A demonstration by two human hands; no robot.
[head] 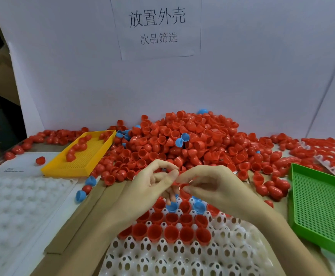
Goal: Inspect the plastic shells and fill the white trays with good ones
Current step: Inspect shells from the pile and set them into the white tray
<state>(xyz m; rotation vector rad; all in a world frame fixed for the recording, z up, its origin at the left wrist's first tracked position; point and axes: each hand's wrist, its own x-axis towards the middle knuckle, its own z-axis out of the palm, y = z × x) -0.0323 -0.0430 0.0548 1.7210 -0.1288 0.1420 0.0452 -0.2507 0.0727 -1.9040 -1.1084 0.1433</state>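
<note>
the red shell (183, 188) held between both hands is mostly covered by fingers; only part of its rim shows. the tray (162, 253) is cut off at the bottom edge, and the green basket (322, 208) at the right edge. the left hand (148, 188) is palm-up, thumb and forefinger curled to pinch the shell's left side. the right hand (208, 186) pinches its right side, fingers bent. the shell sits just above the tray's far rows, which hold red and blue shells. behind lies a pile (182, 140) of red shells, a yellow basket (83, 156) to its left, and a white wall with a sign (156, 26).
</note>
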